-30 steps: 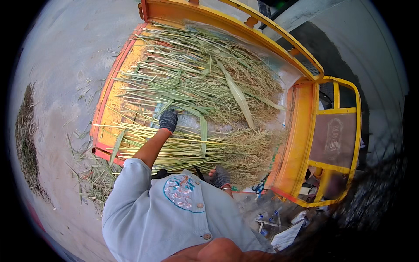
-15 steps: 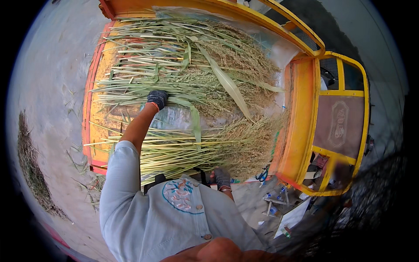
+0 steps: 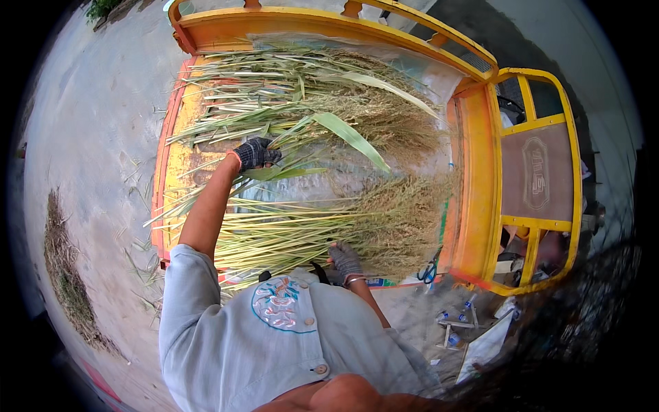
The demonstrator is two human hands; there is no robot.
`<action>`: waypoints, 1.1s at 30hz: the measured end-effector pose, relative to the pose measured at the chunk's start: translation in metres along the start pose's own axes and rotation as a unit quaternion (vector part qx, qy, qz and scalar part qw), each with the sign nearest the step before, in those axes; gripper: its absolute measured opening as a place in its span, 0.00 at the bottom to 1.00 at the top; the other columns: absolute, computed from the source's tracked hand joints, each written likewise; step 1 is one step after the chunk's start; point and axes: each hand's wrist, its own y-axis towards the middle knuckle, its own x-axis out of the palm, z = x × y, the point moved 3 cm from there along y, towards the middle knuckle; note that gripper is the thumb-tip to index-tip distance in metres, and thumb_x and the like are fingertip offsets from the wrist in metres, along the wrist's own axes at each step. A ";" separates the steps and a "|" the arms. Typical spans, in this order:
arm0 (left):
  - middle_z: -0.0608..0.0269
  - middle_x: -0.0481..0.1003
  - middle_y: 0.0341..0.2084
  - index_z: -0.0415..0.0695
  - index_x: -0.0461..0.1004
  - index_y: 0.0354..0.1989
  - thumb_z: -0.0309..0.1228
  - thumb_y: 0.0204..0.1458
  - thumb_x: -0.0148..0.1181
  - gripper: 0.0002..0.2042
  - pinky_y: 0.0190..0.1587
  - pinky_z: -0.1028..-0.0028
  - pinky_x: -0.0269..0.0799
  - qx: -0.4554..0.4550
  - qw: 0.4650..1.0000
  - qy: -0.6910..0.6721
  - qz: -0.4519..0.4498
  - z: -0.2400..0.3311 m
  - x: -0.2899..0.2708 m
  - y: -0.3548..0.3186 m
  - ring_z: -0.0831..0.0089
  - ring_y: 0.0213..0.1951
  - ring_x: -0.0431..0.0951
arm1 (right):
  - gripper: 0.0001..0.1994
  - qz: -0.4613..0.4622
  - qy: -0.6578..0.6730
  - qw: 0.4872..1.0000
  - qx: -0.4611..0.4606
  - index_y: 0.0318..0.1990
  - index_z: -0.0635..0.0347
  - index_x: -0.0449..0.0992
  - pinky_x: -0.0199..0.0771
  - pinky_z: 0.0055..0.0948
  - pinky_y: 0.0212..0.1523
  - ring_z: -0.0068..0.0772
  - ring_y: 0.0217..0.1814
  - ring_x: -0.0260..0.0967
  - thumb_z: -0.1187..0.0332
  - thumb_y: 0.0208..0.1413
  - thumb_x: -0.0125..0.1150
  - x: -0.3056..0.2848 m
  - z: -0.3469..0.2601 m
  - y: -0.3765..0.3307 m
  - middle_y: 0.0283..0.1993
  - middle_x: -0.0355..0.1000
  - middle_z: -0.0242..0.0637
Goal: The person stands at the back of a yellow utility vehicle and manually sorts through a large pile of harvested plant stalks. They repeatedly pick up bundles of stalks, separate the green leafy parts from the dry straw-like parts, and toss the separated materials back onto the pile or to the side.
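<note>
My left hand [image 3: 257,153], in a dark knit glove, is closed around a small bunch of green stalks [image 3: 296,166] with long leaves. It is over the gap between two layers of cut grain stalks on a yellow cart bed. Beyond it lies the far layer [image 3: 254,89], its brown seed heads [image 3: 384,110] pointing right. The near layer [image 3: 281,230] is yellower and lies the same way. By its near edge is my right hand [image 3: 345,261], gloved in grey, its fingers bent in close to the stalks. Whatever they may hold is hidden.
Yellow side rails [image 3: 288,24] bound the far side, and a yellow frame with a brown panel [image 3: 535,175] stands at the right. Blue-handled scissors [image 3: 428,272] hang at the near right corner. Bottles [image 3: 453,340] and a white board [image 3: 484,347] are on the ground beyond.
My left hand has lifted a bunch of stalks from the far layer toward me, and a broad leaf shifted with it. My right hand has moved up to the near layer's edge.
</note>
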 end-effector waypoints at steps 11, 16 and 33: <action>0.71 0.73 0.21 0.45 0.72 0.38 0.38 0.48 0.56 0.13 0.18 0.87 0.56 -0.032 0.968 -0.243 -0.055 -0.043 0.151 -0.088 0.87 0.17 0.62 | 0.20 0.069 0.290 0.946 0.123 0.53 0.54 0.60 0.70 0.28 0.20 0.27 0.25 0.65 0.63 0.52 0.53 0.035 -0.091 0.031 0.48 0.64 0.38; 0.70 0.73 0.22 0.42 0.71 0.38 0.36 0.49 0.55 0.12 0.18 0.86 0.58 -0.047 0.965 -0.256 -0.038 -0.051 0.172 -0.105 0.86 0.17 0.64 | 0.21 0.135 0.441 0.881 0.104 0.54 0.58 0.57 0.70 0.28 0.20 0.31 0.22 0.61 0.62 0.54 0.50 0.017 -0.054 0.065 0.50 0.61 0.42; 0.71 0.69 0.17 0.45 0.73 0.36 0.32 0.43 0.62 0.11 0.12 0.88 0.52 -0.010 0.911 -0.409 -0.052 -0.042 0.177 -0.140 0.87 0.11 0.61 | 0.10 -0.146 0.427 0.891 0.048 0.39 0.58 0.64 0.68 0.35 0.29 0.36 0.33 0.62 0.63 0.53 0.52 0.032 -0.081 0.043 0.32 0.64 0.39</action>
